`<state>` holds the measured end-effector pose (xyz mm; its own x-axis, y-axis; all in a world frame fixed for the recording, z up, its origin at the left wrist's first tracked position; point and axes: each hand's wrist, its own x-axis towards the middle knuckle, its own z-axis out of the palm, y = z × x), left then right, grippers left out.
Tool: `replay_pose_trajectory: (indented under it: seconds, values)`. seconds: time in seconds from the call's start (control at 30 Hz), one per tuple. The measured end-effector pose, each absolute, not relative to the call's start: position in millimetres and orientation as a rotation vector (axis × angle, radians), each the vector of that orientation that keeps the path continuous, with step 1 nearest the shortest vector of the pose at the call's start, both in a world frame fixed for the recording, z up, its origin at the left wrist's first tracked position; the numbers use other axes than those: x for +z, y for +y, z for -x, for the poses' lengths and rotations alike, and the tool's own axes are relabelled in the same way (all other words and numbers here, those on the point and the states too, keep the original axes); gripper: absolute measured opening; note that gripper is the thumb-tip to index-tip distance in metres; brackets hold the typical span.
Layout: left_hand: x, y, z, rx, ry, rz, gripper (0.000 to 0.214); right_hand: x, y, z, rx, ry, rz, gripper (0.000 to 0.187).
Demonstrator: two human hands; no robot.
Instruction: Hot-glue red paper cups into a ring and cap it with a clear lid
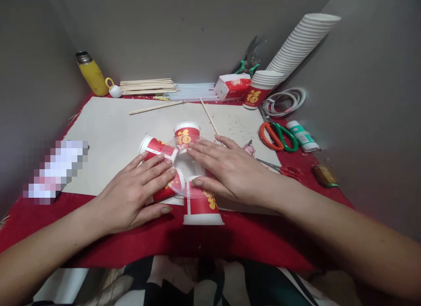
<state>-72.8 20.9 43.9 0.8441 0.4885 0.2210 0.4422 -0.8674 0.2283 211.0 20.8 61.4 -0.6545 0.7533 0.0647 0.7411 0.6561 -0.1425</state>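
Several red and white paper cups lie on their sides in a ring, rims outward, including a near cup (200,207), a far cup (187,130) and a left cup (154,146). Over their inner ends rests a clear round plastic piece (190,190), which looks like a lid or shallow bowl. My left hand (140,190) lies flat with fingers stretched over the left cups and the edge of the clear piece. Across its right side my right hand (226,170) is spread, fingers extended, thumb above the near cup. The right hand hides the cups beneath it.
Grey board (108,135) covers part of the red cloth (138,249). Orange- and green-handled scissors (279,137), small scissors (279,168) and a green-white roll (302,135) lie right. Behind are wooden sticks (148,87), a tall cup stack (301,45) and a yellow bottle (94,76). A blurred phone-like object (57,170) lies left.
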Motion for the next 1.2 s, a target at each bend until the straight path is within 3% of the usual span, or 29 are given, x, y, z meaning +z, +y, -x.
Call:
replay_pose_trajectory:
  seconds: [0.13, 0.4, 0.8, 0.93, 1.07, 1.2]
  values:
    - [45, 23, 76, 0.476, 0.741, -2.754, 0.065, 64, 13, -218, 0.139, -2.702, 1.194, 0.065]
    - [44, 39, 80, 0.965, 1.105, -2.145, 0.057, 53, -39, -221, 0.046, -2.672, 1.01, 0.066]
    - [27, 52, 70, 0.998, 1.138, -1.317, 0.064, 42, -42, -225, 0.015, -2.675, 0.997, 0.077]
    - [37, 53, 65, 1.019, 1.193, -1.018, 0.057, 51, -35, -244, -0.03, -2.419, 1.152, 0.067]
    - [51, 47, 65, 1.045, 1.29, -0.828, 0.046, 61, -8, -260, 0.114, -2.19, 1.492, 0.06]
    - [60, 30, 70, 1.0, 1.288, -0.681, 0.038, 66, 25, -262, 0.47, -2.163, 1.659, 0.053]
